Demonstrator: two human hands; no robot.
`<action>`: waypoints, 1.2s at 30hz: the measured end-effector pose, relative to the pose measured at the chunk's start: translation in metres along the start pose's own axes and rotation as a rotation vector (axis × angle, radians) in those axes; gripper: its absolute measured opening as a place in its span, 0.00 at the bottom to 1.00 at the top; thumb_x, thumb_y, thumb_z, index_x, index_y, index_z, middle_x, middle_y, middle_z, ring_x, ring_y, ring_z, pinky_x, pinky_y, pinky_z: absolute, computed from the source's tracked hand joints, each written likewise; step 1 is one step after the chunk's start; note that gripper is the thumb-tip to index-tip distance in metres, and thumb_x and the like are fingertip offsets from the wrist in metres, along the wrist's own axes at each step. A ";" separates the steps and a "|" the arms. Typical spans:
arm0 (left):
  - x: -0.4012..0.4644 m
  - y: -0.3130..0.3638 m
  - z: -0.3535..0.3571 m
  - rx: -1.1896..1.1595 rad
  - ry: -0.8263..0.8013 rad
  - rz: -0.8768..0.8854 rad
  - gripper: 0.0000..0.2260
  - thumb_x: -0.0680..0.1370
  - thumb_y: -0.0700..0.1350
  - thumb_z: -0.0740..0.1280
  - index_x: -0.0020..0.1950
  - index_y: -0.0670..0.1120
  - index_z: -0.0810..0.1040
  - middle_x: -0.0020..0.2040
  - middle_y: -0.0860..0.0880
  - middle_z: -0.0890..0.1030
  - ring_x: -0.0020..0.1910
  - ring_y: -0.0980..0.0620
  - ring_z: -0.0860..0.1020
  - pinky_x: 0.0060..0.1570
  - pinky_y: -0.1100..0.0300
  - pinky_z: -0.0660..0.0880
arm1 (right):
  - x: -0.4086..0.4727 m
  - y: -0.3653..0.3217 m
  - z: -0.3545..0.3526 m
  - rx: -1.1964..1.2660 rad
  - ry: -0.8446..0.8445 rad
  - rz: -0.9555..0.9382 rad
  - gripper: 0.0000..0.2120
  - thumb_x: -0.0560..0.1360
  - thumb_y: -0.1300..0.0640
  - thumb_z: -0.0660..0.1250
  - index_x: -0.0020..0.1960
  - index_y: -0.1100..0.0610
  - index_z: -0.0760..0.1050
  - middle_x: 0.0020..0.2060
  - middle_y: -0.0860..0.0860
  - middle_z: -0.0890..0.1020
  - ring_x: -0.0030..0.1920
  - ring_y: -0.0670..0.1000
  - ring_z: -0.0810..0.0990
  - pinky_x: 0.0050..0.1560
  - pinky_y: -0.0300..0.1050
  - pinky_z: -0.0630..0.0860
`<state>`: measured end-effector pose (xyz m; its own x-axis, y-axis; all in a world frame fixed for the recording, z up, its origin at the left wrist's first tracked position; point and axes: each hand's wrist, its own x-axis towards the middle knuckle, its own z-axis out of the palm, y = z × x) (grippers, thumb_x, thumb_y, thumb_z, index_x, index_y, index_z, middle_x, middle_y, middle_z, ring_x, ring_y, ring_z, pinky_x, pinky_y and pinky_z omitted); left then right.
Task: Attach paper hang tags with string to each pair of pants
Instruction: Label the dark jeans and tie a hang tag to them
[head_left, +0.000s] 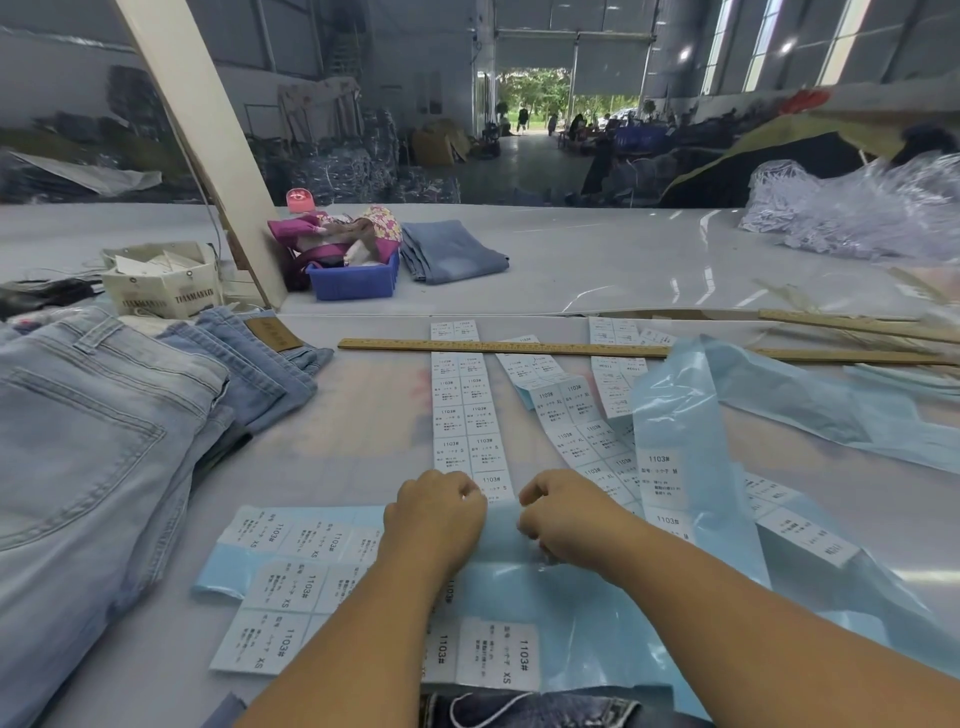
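— What can you read on the sticker sheets (291, 587)?
— "1103#" on each white label, with "XS" on the nearest ones.
— And the strips (470, 415) farther up?
— "1103#" again; one shows "S", another (566, 410) "XL", one "M".
— Anything else?
— "TIANMANXIN" on the cream box (166, 291). The smaller print is illegible.
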<state>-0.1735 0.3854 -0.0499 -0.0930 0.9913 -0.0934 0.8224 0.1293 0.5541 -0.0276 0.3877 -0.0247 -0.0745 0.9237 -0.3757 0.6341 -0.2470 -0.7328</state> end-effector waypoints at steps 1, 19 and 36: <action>0.000 -0.002 -0.001 0.014 -0.006 -0.012 0.11 0.77 0.45 0.59 0.52 0.54 0.79 0.55 0.51 0.76 0.57 0.49 0.72 0.59 0.48 0.72 | -0.002 0.001 -0.001 -0.048 -0.015 -0.004 0.08 0.72 0.67 0.63 0.43 0.55 0.75 0.43 0.58 0.81 0.40 0.56 0.79 0.49 0.52 0.81; -0.003 -0.004 -0.009 -0.146 0.178 -0.088 0.09 0.71 0.36 0.59 0.35 0.49 0.72 0.36 0.51 0.76 0.45 0.43 0.74 0.39 0.56 0.66 | -0.005 0.009 -0.001 -0.431 -0.035 -0.057 0.11 0.72 0.58 0.73 0.53 0.55 0.77 0.51 0.51 0.79 0.51 0.52 0.79 0.46 0.43 0.77; 0.001 0.005 -0.019 -0.222 0.675 0.110 0.10 0.77 0.38 0.66 0.58 0.45 0.77 0.58 0.46 0.75 0.59 0.45 0.70 0.56 0.59 0.62 | -0.007 -0.004 -0.015 -0.209 -0.020 -0.306 0.07 0.65 0.56 0.75 0.40 0.55 0.78 0.38 0.52 0.83 0.40 0.53 0.83 0.37 0.44 0.78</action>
<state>-0.1799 0.3871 -0.0318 -0.4021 0.7888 0.4648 0.7201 -0.0411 0.6927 -0.0183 0.3866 -0.0104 -0.2990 0.9391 -0.1694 0.7236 0.1074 -0.6818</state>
